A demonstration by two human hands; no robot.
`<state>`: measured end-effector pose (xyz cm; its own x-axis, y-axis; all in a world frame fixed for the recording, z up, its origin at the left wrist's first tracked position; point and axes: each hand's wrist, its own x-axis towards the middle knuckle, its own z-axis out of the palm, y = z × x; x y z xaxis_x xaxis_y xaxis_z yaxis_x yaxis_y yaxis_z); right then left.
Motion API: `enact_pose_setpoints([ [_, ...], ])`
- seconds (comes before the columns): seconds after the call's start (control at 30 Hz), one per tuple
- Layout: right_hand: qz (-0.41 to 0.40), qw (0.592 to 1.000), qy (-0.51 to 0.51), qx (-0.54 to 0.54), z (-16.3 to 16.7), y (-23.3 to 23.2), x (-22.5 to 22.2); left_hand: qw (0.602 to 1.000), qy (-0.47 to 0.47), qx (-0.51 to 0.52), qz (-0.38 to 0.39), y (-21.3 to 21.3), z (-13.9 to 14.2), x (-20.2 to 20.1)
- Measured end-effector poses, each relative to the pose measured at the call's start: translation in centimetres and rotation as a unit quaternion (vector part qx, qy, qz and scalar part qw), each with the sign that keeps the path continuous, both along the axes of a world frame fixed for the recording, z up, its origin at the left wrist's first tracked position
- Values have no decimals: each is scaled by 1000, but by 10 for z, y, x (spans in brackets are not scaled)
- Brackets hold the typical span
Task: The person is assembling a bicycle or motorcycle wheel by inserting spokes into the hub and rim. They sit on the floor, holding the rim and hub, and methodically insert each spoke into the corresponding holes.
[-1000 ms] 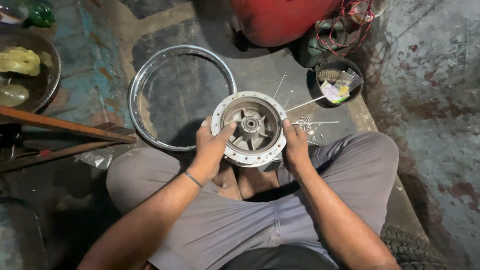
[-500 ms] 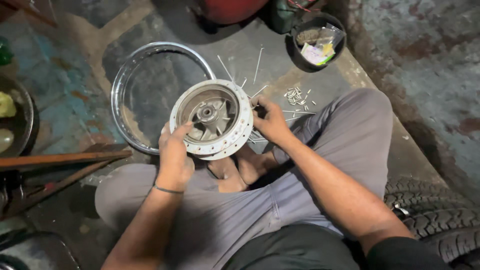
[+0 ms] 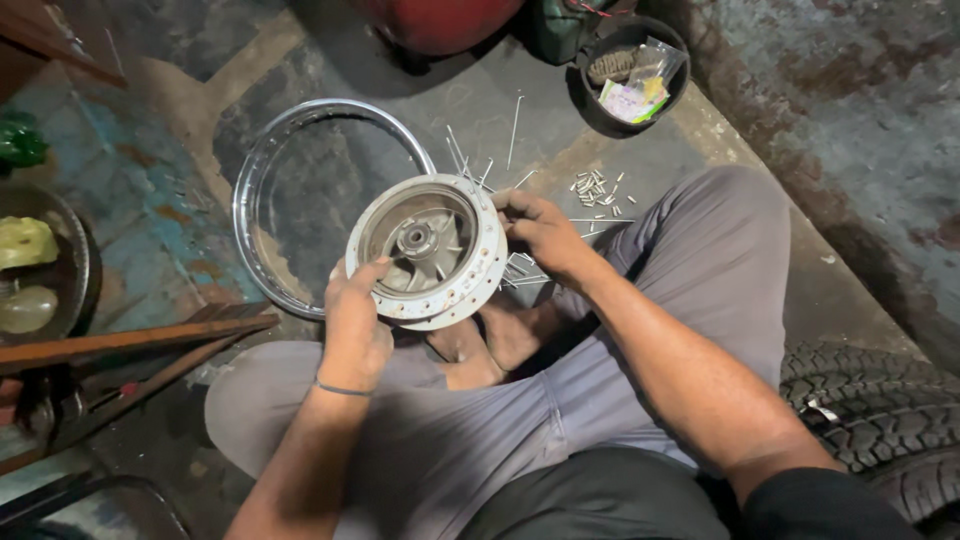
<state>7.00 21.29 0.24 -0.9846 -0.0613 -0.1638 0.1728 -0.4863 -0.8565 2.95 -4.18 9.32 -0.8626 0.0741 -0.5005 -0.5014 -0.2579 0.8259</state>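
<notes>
— Hub [image 3: 428,252] over the lap, beside the rim [image 3: 262,200] on the floor.
— Grips?
— Left hand [image 3: 355,330] clamps its near edge; right hand [image 3: 540,232] pinches the far edge, by the spokes [image 3: 470,160].

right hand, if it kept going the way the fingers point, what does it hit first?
The right hand points left at the wheel hub and already touches its flange, so the hub comes first; the bare rim lies beyond, though depth is unclear.

Both forearms angled inward, left hand [image 3: 355,325] and right hand [image 3: 540,232] with curled, gripping fingers.
</notes>
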Motion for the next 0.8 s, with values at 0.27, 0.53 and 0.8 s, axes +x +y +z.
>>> enact_pose_setpoints([
  [0.27, -54, 992, -58, 102, -1, -7, 0, 1000, 9, 5, -12, 6, -1, 3],
  [0.53, -49, 992, -46, 109, 6, 6, -3, 1000, 22, 3, -1, 6, -6, 2],
  [0.8, -242, 944, 119, 190, 51, 57, 9, 997, 70, -35, -8, 11, -6, 8],
])
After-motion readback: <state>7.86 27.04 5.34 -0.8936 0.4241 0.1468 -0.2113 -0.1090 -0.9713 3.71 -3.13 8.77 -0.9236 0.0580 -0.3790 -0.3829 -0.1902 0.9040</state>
